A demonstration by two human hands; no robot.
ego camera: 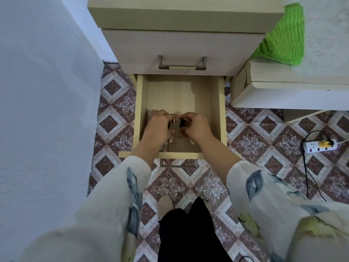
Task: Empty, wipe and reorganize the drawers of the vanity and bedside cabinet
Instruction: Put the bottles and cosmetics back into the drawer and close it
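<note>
Pale beige wooden lower drawer of the bedside cabinet stands pulled out. In its near-left part the left hand curls round a small clear glass-like bottle, and the right hand pinches a small black cap-like piece just beside the bottle's far end. Judged: bottle light, rigid, smooth, breakable; best held round the body, not the neck. Long axis appears front-to-back, neck toward the cabinet; lying or tilted, cannot tell.
</note>
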